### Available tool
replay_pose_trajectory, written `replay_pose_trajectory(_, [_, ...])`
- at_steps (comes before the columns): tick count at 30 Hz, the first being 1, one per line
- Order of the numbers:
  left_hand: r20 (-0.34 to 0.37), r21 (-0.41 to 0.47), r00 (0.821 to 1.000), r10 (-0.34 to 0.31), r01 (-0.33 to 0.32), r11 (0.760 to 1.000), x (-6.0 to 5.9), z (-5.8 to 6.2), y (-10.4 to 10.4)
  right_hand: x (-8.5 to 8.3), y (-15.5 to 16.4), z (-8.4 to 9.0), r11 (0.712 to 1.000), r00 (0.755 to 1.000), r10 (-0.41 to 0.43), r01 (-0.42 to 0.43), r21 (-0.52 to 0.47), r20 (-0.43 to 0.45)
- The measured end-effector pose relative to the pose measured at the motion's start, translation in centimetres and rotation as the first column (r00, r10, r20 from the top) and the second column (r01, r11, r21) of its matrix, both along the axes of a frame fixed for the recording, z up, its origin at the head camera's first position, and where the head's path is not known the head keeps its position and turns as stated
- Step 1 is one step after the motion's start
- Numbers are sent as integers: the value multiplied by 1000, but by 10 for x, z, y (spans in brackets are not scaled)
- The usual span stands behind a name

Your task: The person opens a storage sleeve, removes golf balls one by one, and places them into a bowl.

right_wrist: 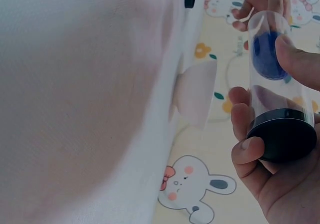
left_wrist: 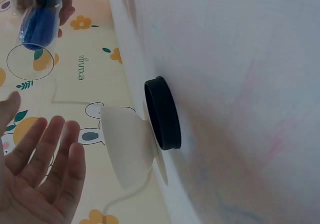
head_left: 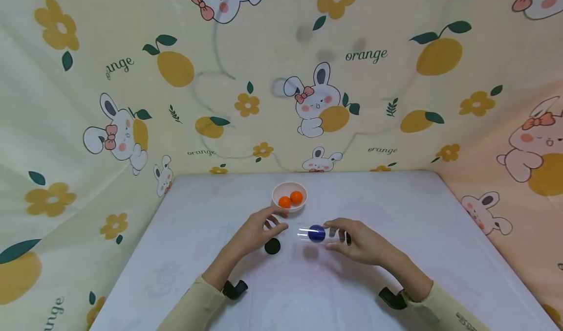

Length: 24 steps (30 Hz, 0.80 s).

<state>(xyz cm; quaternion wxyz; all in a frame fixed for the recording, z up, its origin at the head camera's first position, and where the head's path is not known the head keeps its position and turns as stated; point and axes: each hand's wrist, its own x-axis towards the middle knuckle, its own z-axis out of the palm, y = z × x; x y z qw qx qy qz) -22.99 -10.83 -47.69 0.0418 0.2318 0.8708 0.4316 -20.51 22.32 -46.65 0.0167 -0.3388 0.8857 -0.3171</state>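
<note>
My right hand (head_left: pixel 362 243) grips a clear tube (right_wrist: pixel 258 91) held sideways above the table, its mouth pointing left. Inside the tube sits a blue ball (head_left: pixel 316 233). A black cap (right_wrist: pixel 282 141) covers the end near my right palm. To the left, my left hand (head_left: pixel 255 231) is empty, fingers spread and slightly bent, a short gap from the tube's mouth. Below that hand a loose black lid (head_left: pixel 272 246) lies on the table; the left wrist view shows its raised rim (left_wrist: pixel 175 116).
A white bowl (head_left: pixel 277 191) stands farther back, just beyond my left fingertips, with two orange balls (head_left: pixel 296 197) in it. The white table (head_left: pixel 374 194) ends at a patterned cloth backdrop (head_left: pixel 272 52), which also hangs at both sides.
</note>
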Motion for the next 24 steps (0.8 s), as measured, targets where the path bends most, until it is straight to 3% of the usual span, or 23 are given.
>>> replay_pose_trajectory(5, [29,4,998,-50,50,999,3,-2,1,-1,1,0,1000,1000,-6,6,4,3])
replay_pose_trajectory(13, [78,-4,994,-79,79,997,8,0,8,-3,2,0,1000,1000,-18,18,13,8])
replay_pose_trajectory(24, [37,19,990,-139,138,990,11,-6,11,-3,0,3,1000,1000,-15,15,21,11])
